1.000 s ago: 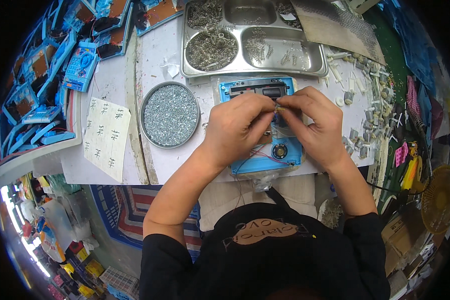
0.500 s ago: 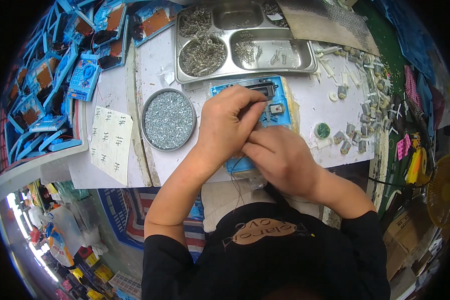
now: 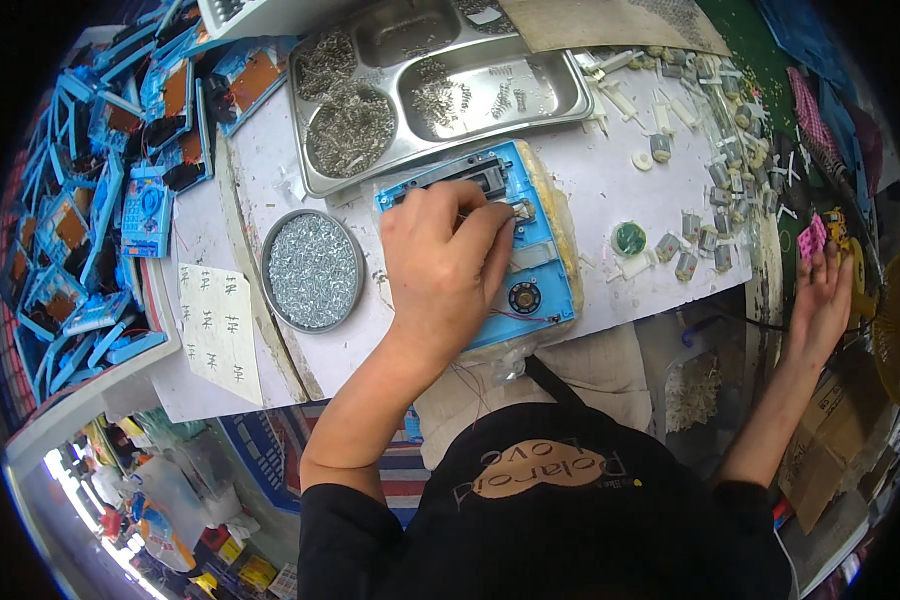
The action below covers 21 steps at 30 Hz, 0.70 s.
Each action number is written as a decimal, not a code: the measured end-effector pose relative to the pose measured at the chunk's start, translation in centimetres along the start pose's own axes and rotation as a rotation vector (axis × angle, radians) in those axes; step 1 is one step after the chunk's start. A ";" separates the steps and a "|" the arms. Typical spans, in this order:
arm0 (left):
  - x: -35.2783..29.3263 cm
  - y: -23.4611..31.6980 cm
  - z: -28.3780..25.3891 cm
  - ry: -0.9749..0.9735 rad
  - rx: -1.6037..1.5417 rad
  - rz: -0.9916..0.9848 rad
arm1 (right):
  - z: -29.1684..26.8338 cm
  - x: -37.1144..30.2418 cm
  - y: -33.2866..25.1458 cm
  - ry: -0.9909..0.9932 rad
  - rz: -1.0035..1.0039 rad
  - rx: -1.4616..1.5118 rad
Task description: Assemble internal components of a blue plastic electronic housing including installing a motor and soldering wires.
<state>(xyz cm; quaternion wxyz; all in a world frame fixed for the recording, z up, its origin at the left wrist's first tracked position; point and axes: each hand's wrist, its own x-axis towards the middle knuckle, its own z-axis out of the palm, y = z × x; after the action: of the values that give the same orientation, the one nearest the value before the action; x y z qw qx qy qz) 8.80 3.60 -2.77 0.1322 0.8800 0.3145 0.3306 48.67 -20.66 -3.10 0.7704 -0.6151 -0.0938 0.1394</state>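
On the table in front of me lies an open blue plastic casing (image 3: 558, 285), on a padded yellowish base. Inside it are a long black part (image 3: 480, 178), a small metal motor (image 3: 523, 210) and a round black speaker (image 3: 524, 297). Over the casing is my left hand (image 3: 442, 255), thumb and fingers pressed together beside the motor; whatever they pinch is hidden. Thin wires (image 3: 478, 385) hang below the casing's near edge. Far off to the right, my right hand (image 3: 820, 300) is stretched out, fingers extended over a yellow tool (image 3: 848, 238) beside a pink piece (image 3: 812, 236).
A metal compartment tray (image 3: 440, 140) with springs stands behind the casing. Left of it are a round dish of small screws (image 3: 313, 270) and a paper sheet (image 3: 215, 325). Blue casings (image 3: 145, 215) pile up at far left. Motors (image 3: 685, 265) and white plastic parts lie on the right.
My right hand has left the casing and swung far right to the yellow tool. My left hand stays at the casing. The whole view has shifted, and the speaker is now uncovered.
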 end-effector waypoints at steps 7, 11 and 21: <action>1.1 0.2 0.9 -0.031 0.083 0.008 | -5.0 9.1 -0.1 0.262 -0.312 -0.247; 1.2 0.3 0.7 -0.053 0.085 -0.010 | -5.4 2.6 -4.3 0.188 -0.389 -0.271; 1.5 0.2 0.8 -0.110 0.088 -0.003 | 10.6 -12.3 1.7 -0.755 -0.086 -0.279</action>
<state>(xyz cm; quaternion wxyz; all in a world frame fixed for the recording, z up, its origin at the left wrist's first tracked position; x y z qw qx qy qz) 10.27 4.41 -2.52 0.1108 0.9013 0.3222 0.2674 33.56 -14.61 -2.03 0.5961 -0.6147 -0.4139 0.3090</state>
